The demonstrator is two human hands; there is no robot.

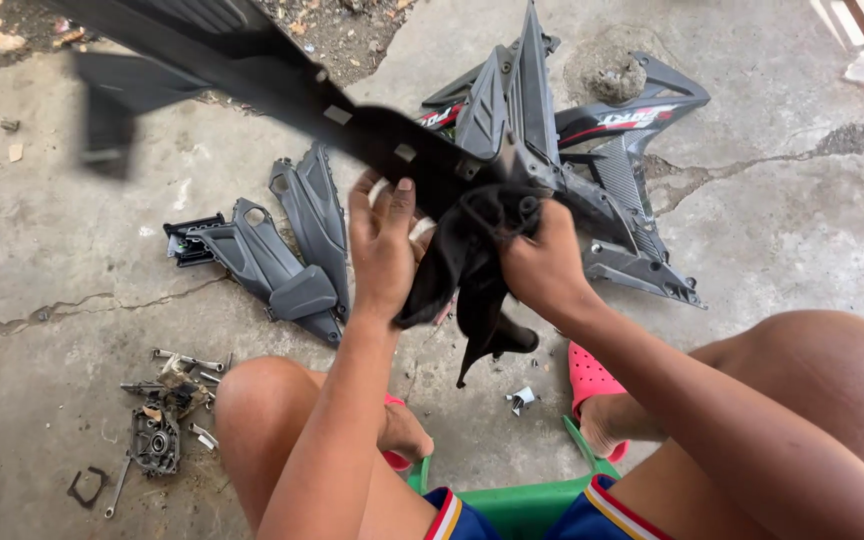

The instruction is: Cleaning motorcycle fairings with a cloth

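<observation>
A seated person holds a long black plastic panel (pixel 282 85) up over the cracked concrete floor (pixel 772 220). The left hand (pixel 382 245) grips the panel's lower edge; the right hand (pixel 542 265) presses a dark rag (pixel 467 275) against it. On the floor at twelve o'clock lie black motorcycle fairings (pixel 612 150), at nine o'clock grey side covers (pixel 292 255), at seven o'clock bolts and metal parts (pixel 167 420). Pink sandals (pixel 587 375) and a green stool (pixel 532 500) sit below.
</observation>
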